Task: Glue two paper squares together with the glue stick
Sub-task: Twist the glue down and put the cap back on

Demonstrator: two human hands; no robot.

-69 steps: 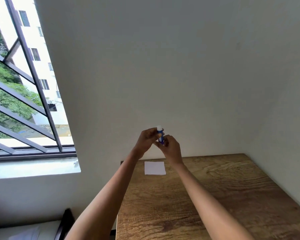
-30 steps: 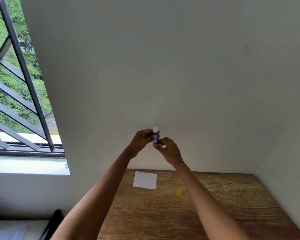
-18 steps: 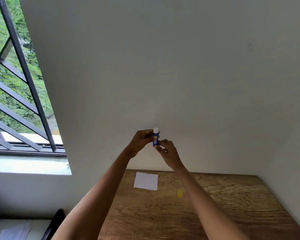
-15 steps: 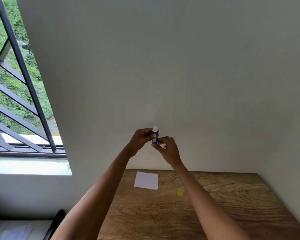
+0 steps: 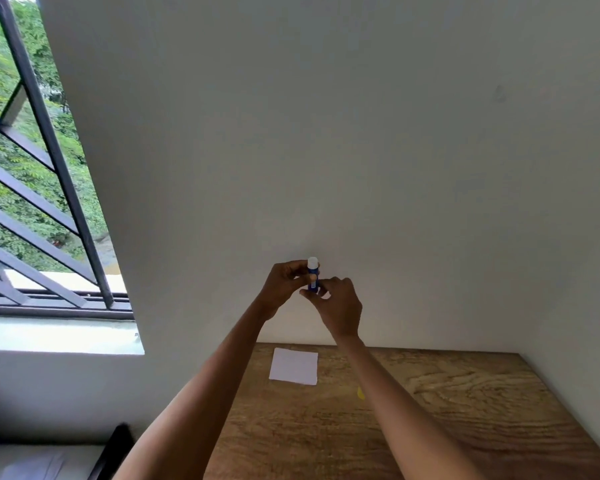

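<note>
head: I see both hands raised over grained wood table (image 5: 465,410)
left hand (image 5: 283,285): pinching glue stick (image 5: 313,271) body, upright blue cylinder
right hand (image 5: 338,303): pinching its base
paper (image 5: 294,366): flat white square

— Is there any writing to read here?

— None that can be made out. The blue glue stick (image 5: 313,274) with its white top, held up between the left hand (image 5: 284,286) and right hand (image 5: 336,303), is too small for any label or brand to be legible.

— And the paper?

— The white paper square (image 5: 294,366) on the wooden table (image 5: 465,410) shows a blank face. The wall (image 5: 326,133) carries no sign or number.
</note>
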